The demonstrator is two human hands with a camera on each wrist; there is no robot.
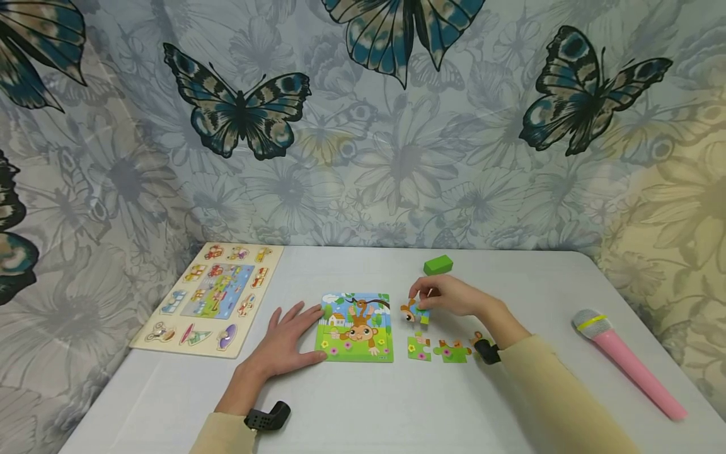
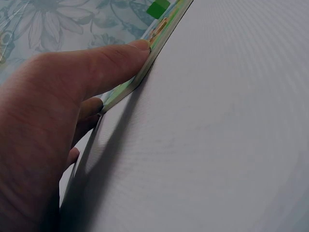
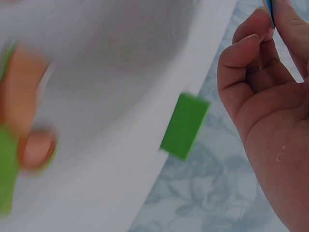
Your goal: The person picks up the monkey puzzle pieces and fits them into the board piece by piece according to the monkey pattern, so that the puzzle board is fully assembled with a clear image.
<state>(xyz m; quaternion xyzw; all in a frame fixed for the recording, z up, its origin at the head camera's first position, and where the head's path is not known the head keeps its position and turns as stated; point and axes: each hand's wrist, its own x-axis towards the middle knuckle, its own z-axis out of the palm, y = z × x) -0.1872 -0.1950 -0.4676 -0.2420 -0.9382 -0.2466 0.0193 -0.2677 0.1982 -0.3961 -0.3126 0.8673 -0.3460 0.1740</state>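
Note:
A square monkey picture puzzle (image 1: pixel 356 328) lies flat in the middle of the table. My left hand (image 1: pixel 289 343) is beside it, fingers spread, with thumb and fingertips touching its left edge; in the left wrist view the thumb (image 2: pixel 113 65) lies on the board's edge. Right of the board, my right hand (image 1: pixel 454 295) pinches a jigsaw piece (image 1: pixel 422 313) between thumb and fingers. Only a thin blue edge of the piece (image 3: pixel 270 12) shows in the right wrist view. Loose jigsaw pieces (image 1: pixel 420 347) with green and flowers lie below that hand, one partly hidden by the wrist strap.
A green block (image 1: pixel 438 265) stands behind my right hand. To the far left lies a wooden peg-puzzle board (image 1: pixel 249 315) with vehicle and toy pictures. At the right is a pink toy microphone (image 1: pixel 638 372). A butterfly-patterned cloth (image 1: pixel 397 189) hangs behind the table.

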